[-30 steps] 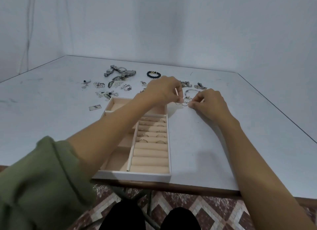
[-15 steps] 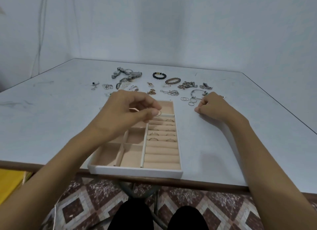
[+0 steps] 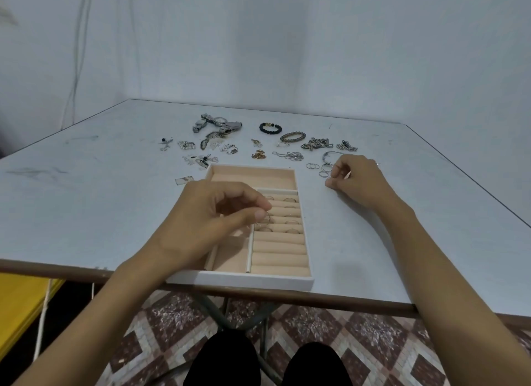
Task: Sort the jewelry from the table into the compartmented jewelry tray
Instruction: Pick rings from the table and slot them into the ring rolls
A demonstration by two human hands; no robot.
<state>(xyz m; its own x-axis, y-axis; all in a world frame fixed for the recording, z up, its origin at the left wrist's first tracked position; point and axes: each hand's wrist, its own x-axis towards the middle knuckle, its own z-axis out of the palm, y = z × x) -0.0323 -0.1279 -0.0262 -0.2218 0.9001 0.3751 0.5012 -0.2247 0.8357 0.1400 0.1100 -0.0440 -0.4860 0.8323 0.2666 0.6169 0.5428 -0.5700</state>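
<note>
Head view: a thin ring pinched over the tray's ring rolls

My left hand (image 3: pixel 212 213) reaches in over the jewelry tray (image 3: pixel 244 279), which sits at the near edge of the table (image 3: pixel 86 213), just in front of me. Thumb and forefinger are closed on a thin ring (image 3: pixel 265 218) and hold it upright at the left end of the padded ring rolls (image 3: pixel 280 249). It is low over the grooves, but I cannot tell whether it touches the padding. My other fingers on that hand are curled above the tray's left compartments and hide most of them.

Several seated rings (image 3: pixel 290 200) stand in the farther grooves of the rolls, to the right of the one I hold. A long open compartment runs across the far end of the tray.

My right hand (image 3: pixel 359 181) rests on the table to the right of the tray, well apart from my left. Its fingers are curled with the tips down at the tabletop, and I cannot tell whether they pinch anything. Just beyond those fingertips lie a few loose rings (image 3: pixel 312 166) and a silver bangle (image 3: pixel 330 155).

Farther back the unsorted jewelry is spread in a band across the table: watches (image 3: pixel 218 123) on the left, a black bead bracelet (image 3: pixel 270 127) in the middle, a chain bracelet (image 3: pixel 292 136) beside it, and small charms and earrings too small to make out.
</note>
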